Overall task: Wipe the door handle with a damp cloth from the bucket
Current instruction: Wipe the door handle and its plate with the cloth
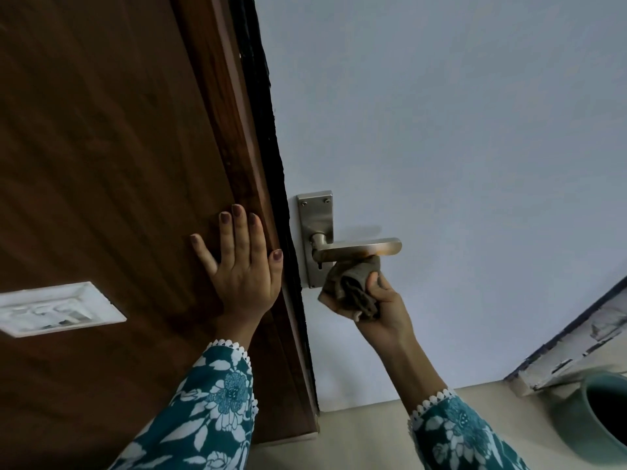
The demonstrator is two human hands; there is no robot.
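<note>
Left hand [242, 266], open and flat on the wooden frame [217, 147] as a brace, while the right hand [376, 307] presses a bunched cloth [353, 279] beneath the door handle [359, 249].

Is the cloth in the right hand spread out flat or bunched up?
Bunched up. The cloth is crumpled into a wad in the right hand, its top pressed against the underside of the door handle.

Head-worn wide-angle view, close, facing the door [441, 130] and frame [101, 130].
</note>
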